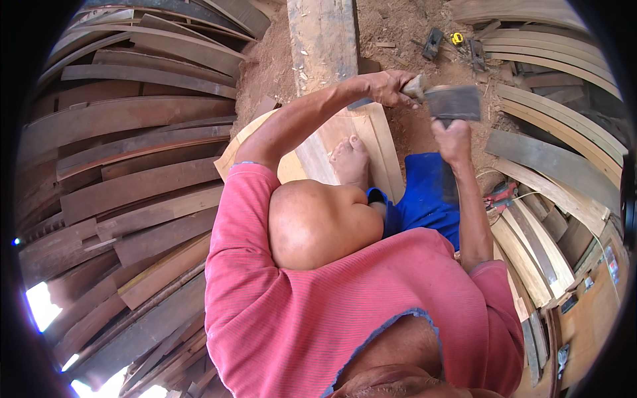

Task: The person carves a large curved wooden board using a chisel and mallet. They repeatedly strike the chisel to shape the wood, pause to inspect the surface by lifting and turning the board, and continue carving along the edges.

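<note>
A tool with a wooden handle (414,88) and a broad dark blade (456,103), hatchet-like and blurred by motion, is held up in front of me. My left hand (391,89) is closed around the handle. At the blade's near edge, my right hand (452,138) is closed with its fingertips against the dark metal; whether it grips anything else I cannot make out. Below and to the left of the tool, my bare foot (350,159) rests on a pale wooden board (317,154). Another light board (383,142) lies along its right side.
A thick worn beam (323,43) extends away over sawdust. Beyond the tool lie a dark block-shaped tool (432,44) and a yellow tape measure (457,38). Stacked planks (146,126) line the left, and curved boards (564,109) the right. A red power tool (501,196) with a cord lies at right.
</note>
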{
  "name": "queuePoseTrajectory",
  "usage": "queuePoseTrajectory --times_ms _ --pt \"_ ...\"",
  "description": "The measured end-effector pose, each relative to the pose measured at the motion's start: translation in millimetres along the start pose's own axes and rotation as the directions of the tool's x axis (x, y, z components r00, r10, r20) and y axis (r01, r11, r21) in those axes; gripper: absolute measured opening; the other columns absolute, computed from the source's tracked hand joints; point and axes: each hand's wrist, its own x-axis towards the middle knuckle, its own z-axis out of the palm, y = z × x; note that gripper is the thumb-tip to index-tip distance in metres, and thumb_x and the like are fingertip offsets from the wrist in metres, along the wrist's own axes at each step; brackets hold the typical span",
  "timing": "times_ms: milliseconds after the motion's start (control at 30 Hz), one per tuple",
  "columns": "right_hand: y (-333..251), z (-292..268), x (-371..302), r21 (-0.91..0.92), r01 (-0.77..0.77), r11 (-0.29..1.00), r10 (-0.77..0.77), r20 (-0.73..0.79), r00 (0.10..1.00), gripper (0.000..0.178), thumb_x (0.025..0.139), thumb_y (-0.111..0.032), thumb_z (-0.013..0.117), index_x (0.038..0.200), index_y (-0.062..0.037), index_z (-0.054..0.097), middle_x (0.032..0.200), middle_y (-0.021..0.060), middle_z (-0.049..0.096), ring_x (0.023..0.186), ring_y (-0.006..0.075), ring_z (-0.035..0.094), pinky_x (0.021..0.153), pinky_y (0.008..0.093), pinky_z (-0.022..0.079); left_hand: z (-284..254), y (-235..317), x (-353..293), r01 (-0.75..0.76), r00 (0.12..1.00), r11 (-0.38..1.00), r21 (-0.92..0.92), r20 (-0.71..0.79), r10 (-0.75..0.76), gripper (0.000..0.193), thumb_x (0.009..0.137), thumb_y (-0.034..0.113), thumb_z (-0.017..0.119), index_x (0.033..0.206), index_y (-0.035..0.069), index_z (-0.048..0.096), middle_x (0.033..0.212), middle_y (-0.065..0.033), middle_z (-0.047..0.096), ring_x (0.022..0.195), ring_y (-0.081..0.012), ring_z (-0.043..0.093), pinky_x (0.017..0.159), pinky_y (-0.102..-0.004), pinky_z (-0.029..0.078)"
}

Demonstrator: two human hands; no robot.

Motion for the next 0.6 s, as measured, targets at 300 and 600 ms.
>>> queuePoseTrajectory --times_ms 300,600 --pt "17 4 -9 0.333 -0.159 0.929 0.141 0.078 0.987 0.018 0.090 -0.015 0.073 0.097 0.0014 0.073 0.078 0.0034 0.067 0.064 0.0112 0.061 0.061 0.0309 0.051 -18 -6 -35 -0.074 0.935 0.976 -0.205 -0.354 -0.003 0.038 0.088 0.022 0.080 0.119 0.007 0.065 0.104 -0.0083 0.074 0.095 -0.0181 0.069 0.087 -0.0353 0.056" --pt "-16 -48 -6 0.439 0.044 0.897 0.035 -0.170 0.985 0.012 0.093 -0.013 0.073 0.097 -0.0016 0.068 0.079 0.0013 0.065 0.061 0.0077 0.058 0.055 0.0250 0.047 -13 6 -16 -0.128 0.934 0.986 -0.103 -0.346 0.085 0.042 0.089 0.020 0.078 0.127 0.007 0.065 0.108 -0.0059 0.073 0.101 -0.0149 0.066 0.091 -0.0341 0.054"
